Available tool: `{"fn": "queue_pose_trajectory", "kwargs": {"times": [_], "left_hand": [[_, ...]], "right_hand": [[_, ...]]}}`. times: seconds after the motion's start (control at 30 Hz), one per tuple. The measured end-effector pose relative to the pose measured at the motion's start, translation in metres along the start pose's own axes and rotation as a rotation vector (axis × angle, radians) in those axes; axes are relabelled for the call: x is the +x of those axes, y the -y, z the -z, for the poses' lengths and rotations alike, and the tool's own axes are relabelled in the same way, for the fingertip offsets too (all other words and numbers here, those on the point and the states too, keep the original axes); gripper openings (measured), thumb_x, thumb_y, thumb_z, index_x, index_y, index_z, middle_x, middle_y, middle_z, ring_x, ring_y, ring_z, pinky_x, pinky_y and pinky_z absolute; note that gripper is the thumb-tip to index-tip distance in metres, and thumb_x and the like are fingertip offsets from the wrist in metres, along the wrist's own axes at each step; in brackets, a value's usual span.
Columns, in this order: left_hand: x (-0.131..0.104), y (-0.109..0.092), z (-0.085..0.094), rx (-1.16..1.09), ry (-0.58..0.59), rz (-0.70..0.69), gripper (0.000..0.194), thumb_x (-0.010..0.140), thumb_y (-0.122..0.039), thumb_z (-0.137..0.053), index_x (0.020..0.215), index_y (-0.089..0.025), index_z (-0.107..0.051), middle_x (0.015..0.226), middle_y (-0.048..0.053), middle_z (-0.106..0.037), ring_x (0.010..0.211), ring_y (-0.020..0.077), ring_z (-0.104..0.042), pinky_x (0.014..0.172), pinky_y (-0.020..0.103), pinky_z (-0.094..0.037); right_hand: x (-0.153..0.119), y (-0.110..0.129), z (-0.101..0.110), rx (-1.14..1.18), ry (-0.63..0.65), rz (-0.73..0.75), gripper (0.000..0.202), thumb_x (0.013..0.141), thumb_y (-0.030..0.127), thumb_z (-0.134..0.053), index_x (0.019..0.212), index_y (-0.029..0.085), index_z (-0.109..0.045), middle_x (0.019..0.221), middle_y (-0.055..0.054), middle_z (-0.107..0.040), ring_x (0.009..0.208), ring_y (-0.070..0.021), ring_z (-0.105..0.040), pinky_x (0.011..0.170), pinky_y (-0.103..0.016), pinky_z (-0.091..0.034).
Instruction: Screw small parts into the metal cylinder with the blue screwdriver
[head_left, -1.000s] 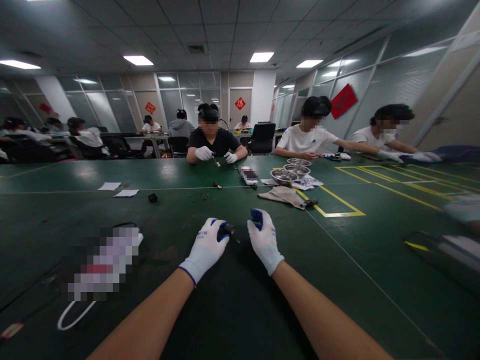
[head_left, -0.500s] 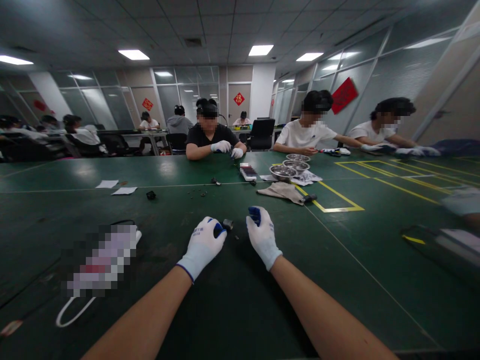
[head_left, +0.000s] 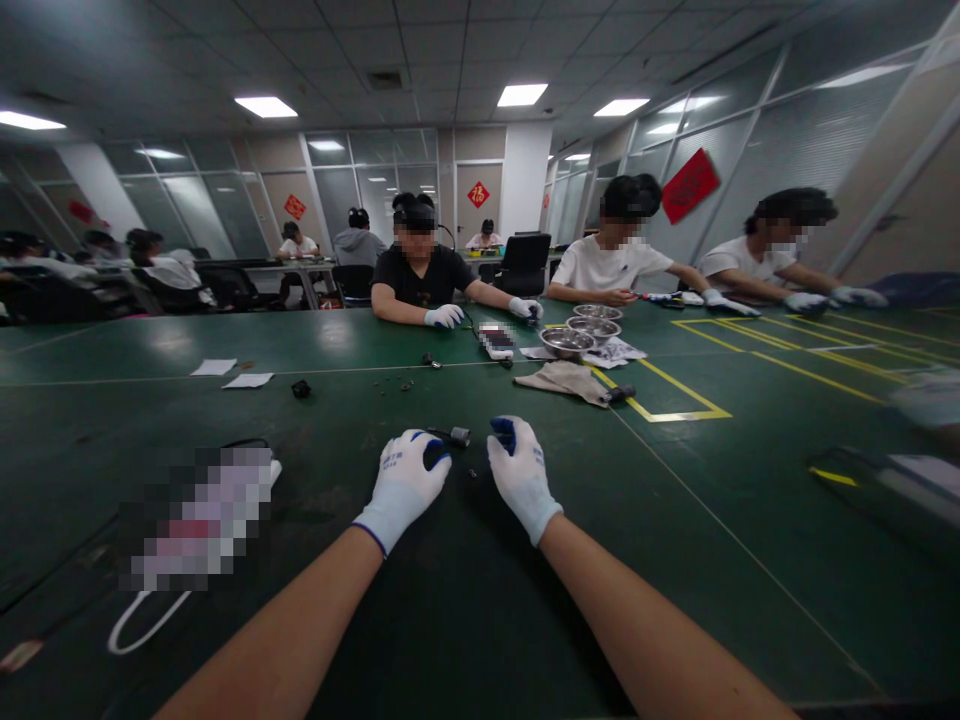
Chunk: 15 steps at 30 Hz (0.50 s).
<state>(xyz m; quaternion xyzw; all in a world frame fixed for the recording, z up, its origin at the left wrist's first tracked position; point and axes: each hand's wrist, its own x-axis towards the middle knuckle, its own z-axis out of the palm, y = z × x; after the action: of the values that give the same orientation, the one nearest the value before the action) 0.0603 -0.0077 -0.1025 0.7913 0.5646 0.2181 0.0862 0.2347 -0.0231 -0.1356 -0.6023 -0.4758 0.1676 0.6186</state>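
Note:
My left hand (head_left: 409,475), in a white glove with a blue palm, rests on the green table with its fingers loosely curved and the thumb apart. Just beyond its fingertips lies a small dark cylindrical part (head_left: 460,437) with a grey end and a thin dark piece reaching back toward the hand. Whether a fingertip touches that piece I cannot tell. On the other side, my right hand (head_left: 519,465), gloved alike, is half curled with thumb and fingers apart, nothing visible in it. Between the hands sits a tiny dark bit (head_left: 472,473).
At left lies a blurred-out pouch-like item (head_left: 210,520) with a white loop. Farther off are a black part (head_left: 301,389), paper slips (head_left: 249,381), a beige cloth (head_left: 562,380), metal bowls (head_left: 568,343) and a device (head_left: 496,340). Co-workers (head_left: 420,260) sit across the table.
The cylindrical part now lies slightly farther from me, clear of my left thumb. My right hand has shifted slightly left. The co-worker opposite has lowered and spread both hands.

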Motion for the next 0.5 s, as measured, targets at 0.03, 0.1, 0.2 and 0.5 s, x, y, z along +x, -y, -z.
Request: {"fn": "queue_pose_trajectory", "kwargs": {"times": [0.03, 0.1, 0.2, 0.5], "left_hand": [[0.004, 0.002, -0.002, 0.039, -0.015, 0.049, 0.037, 0.091, -0.036, -0.063, 0.124, -0.02, -0.07, 0.135, 0.014, -0.065, 0.128, 0.0326, -0.059, 0.115, 0.047, -0.041], [0.016, 0.007, -0.004, 0.138, -0.031, 0.152, 0.054, 0.091, -0.041, -0.063, 0.14, -0.019, -0.061, 0.149, 0.017, -0.056, 0.14, 0.0354, -0.05, 0.12, 0.05, -0.035], [0.041, 0.019, -0.003, 0.269, -0.051, 0.254, 0.073, 0.091, -0.049, -0.058, 0.154, -0.013, -0.046, 0.159, 0.023, -0.044, 0.149, 0.0409, -0.039, 0.122, 0.058, -0.027], [0.142, 0.06, -0.003, 0.312, 0.009, 0.458, 0.104, 0.086, -0.076, -0.046, 0.163, -0.009, -0.027, 0.166, 0.03, -0.029, 0.15, 0.0532, -0.029, 0.117, 0.068, -0.027]], "right_hand": [[-0.001, 0.002, 0.0, -0.027, 0.0, -0.011, 0.026, 0.079, 0.027, -0.06, 0.103, 0.019, -0.068, 0.107, -0.013, -0.071, 0.098, -0.028, -0.07, 0.094, -0.047, -0.058], [-0.004, 0.006, 0.001, -0.076, -0.003, -0.028, 0.028, 0.079, 0.026, -0.059, 0.104, 0.017, -0.068, 0.108, -0.014, -0.071, 0.1, -0.0289, -0.069, 0.097, -0.048, -0.056], [-0.008, 0.011, 0.003, -0.105, -0.008, -0.054, 0.031, 0.079, 0.027, -0.059, 0.107, 0.016, -0.068, 0.111, -0.014, -0.072, 0.102, -0.0298, -0.069, 0.098, -0.048, -0.056], [-0.026, 0.023, 0.005, -0.133, 0.011, -0.059, 0.034, 0.083, 0.03, -0.059, 0.114, 0.018, -0.068, 0.117, -0.013, -0.068, 0.111, -0.0297, -0.066, 0.104, -0.048, -0.052]]}}
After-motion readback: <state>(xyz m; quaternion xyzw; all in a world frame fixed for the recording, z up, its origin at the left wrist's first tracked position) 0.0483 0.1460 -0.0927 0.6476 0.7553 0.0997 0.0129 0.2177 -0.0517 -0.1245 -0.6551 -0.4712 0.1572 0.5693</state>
